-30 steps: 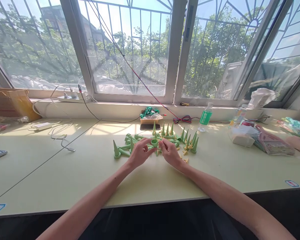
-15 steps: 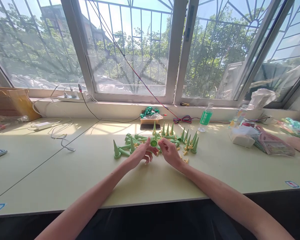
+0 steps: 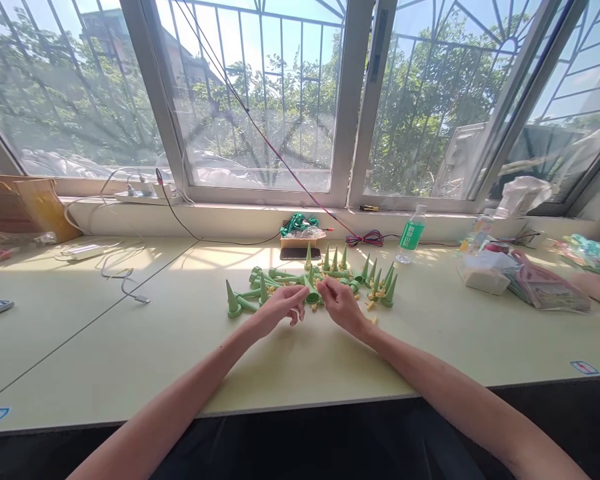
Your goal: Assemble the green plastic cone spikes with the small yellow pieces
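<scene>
Lowered and tipped since half a second earlier, the green spike (image 3: 311, 296) was pinched by the left hand (image 3: 279, 308) just above the surface (image 3: 180, 347), apparently kept clear of the spike pile (image 3: 380, 283) for handling. It lay between both hands. The right hand (image 3: 341, 308) was narrowed at its rim, and its grip could not be told.

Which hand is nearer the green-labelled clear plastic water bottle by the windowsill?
Right. The right hand sits left of and nearer the person than the green-labelled clear plastic water bottle; the left hand lies farther left, past the right hand.
</scene>
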Tool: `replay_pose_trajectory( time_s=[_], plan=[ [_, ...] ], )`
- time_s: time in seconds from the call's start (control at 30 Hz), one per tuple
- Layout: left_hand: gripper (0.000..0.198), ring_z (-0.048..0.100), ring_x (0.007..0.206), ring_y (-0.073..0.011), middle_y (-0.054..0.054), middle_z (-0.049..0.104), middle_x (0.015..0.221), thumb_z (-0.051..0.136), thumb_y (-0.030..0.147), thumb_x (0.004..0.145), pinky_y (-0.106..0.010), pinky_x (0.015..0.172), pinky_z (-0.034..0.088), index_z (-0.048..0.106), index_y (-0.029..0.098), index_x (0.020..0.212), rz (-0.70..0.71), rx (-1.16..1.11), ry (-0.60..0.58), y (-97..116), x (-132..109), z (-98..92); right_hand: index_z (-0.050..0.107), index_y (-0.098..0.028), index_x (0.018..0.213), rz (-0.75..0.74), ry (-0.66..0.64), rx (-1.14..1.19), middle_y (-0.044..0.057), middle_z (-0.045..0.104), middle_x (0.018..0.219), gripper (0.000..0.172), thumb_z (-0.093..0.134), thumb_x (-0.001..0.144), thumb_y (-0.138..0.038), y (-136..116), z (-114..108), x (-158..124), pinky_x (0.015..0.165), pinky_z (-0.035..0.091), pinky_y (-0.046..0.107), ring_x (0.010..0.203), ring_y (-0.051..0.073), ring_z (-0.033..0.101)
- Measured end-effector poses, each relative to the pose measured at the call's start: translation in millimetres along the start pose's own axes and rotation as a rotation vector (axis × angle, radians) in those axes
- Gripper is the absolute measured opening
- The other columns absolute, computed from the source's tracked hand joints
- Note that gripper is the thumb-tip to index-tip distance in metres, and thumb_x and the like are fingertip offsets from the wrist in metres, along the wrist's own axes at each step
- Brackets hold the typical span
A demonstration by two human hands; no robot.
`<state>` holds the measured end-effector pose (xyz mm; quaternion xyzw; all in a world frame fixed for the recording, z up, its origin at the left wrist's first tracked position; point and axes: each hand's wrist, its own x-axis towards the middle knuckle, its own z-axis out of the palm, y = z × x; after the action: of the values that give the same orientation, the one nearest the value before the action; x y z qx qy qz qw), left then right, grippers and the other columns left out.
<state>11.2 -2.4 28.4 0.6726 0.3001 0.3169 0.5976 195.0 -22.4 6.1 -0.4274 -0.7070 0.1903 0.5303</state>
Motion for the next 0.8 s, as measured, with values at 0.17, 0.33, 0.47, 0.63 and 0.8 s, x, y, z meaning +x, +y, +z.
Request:
replay_pose_trajectory(
  time_s=[0.17, 0.33, 0.47, 0.63, 0.8],
  plan=[
    [0.041, 0.053, 0.052, -0.011, 0.001, 0.054, 0.061, 0.067, 0.05, 0.082, -0.019, 0.041, 0.038, 0.063, 0.014, 0.1, 0.127, 0.281, 0.065, -0.6, -1.9, -1.9, 0.038, -0.02, 0.065, -0.007, 0.01, -0.025, -0.005, 0.033, 0.056, 0.041, 0.043, 0.096, -0.046, -0.6, -0.2, -0.6, 0.051, 0.024, 0.024, 0.053, 0.01, 0.028],
    [0.038, 0.053, 0.056, -0.0067, -0.007, 0.062, 0.1, 0.068, 0.043, 0.083, -0.021, 0.048, 0.048, 0.065, 0.017, 0.11, 0.327, 0.471, 0.176, -5.7, 0.2, 0.5, 0.036, -0.02, 0.063, -0.001, 0.01, -0.041, -0.005, 0.032, 0.055, 0.041, 0.044, 0.095, -0.045, -1.5, -0.8, -0.2, 0.051, 0.024, 0.025, 0.053, 0.01, 0.028],
    [0.033, 0.053, 0.056, -0.0063, -0.006, 0.059, 0.102, 0.065, 0.041, 0.085, -0.02, 0.047, 0.048, 0.067, 0.019, 0.11, 0.412, 0.576, 0.218, -12.6, 2.8, 0.0, 0.037, -0.02, 0.063, 0.0, 0.009, -0.042, -0.005, 0.032, 0.055, 0.041, 0.045, 0.095, -0.043, -0.7, -1.0, 0.6, 0.051, 0.023, 0.025, 0.053, 0.01, 0.028],
    [0.034, 0.053, 0.054, -0.0061, -0.006, 0.063, 0.102, 0.065, 0.038, 0.086, -0.02, 0.048, 0.05, 0.066, 0.019, 0.114, 0.407, 0.598, 0.227, -12.2, 2.0, 0.2, 0.038, -0.02, 0.063, -0.006, 0.01, -0.049, -0.005, 0.033, 0.055, 0.041, 0.045, 0.095, -0.043, 0.1, -0.7, 1.7, 0.051, 0.023, 0.025, 0.053, 0.01, 0.029],
    [0.037, 0.051, 0.043, -0.0043, -0.006, 0.067, 0.099, 0.062, 0.038, 0.087, -0.022, 0.045, 0.049, 0.063, 0.018, 0.118, 0.342, 0.584, 0.2, -9.5, 0.8, 1.6, 0.036, -0.02, 0.063, -0.01, 0.001, -0.062, -0.005, 0.033, 0.055, 0.041, 0.044, 0.096, -0.043, 0.9, -0.1, 1.9, 0.051, 0.023, 0.025, 0.054, 0.01, 0.029]
  ],
)
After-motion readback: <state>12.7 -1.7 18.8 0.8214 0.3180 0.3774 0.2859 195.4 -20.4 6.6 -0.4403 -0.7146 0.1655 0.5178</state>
